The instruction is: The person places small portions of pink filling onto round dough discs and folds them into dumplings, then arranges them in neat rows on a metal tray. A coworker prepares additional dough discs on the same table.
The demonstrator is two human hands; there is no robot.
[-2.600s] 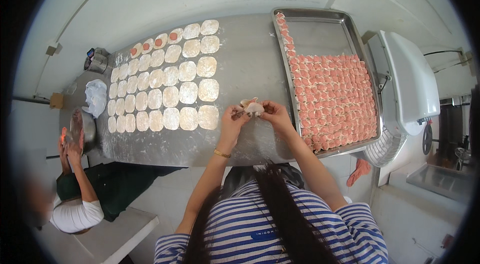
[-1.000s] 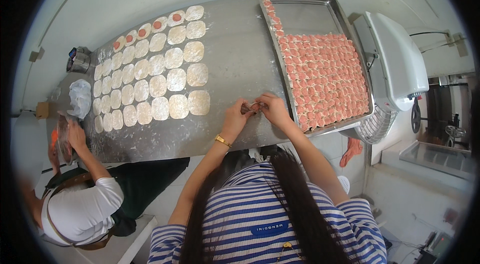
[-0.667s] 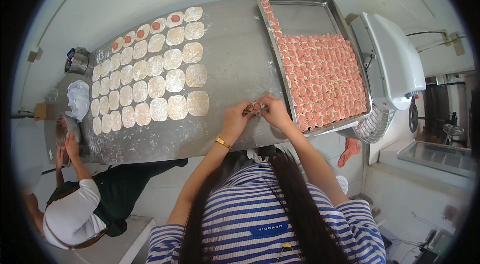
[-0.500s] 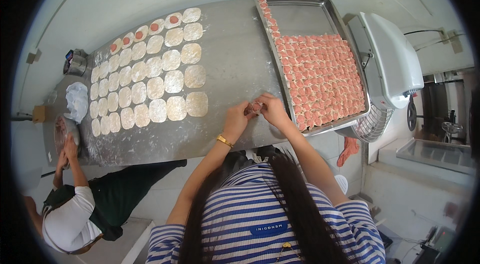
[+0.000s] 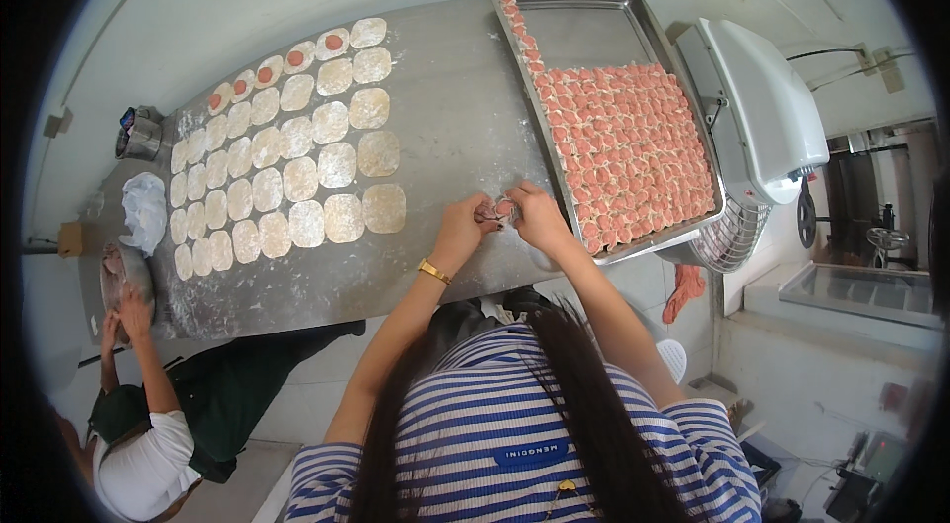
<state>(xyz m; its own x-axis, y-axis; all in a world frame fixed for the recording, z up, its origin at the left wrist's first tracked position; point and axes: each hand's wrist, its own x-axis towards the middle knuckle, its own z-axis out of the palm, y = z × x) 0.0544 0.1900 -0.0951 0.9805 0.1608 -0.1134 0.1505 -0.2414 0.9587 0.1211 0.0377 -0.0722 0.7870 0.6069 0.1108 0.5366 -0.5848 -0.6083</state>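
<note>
My left hand [image 5: 459, 232] and my right hand [image 5: 539, 220] meet over the front of the steel table. Between their fingertips is a small open-topped dumpling [image 5: 503, 209] with pink filling showing. The left fingers are curled in at one side of it, and the right fingers pinch the other side. To my right a metal tray [image 5: 543, 132] holds tight rows of similar dumplings [image 5: 633, 157]. Floured wrappers [image 5: 299, 180] lie in rows to the left, and several in the farthest row carry a round of pink meat [image 5: 295, 58].
At the left end, a co-worker's hands [image 5: 129, 315] are at a metal bowl [image 5: 139, 276] of pink filling. Near it are a crumpled white plastic bag [image 5: 144, 211] and a metal pot [image 5: 140, 135]. A white machine [image 5: 762, 107] with a wire guard [image 5: 734, 234] stands beyond the tray.
My fingers have shifted around the dumpling, and more of its pink top shows. The whole view has slid slightly. The co-worker's hands have moved a little at the bowl.
</note>
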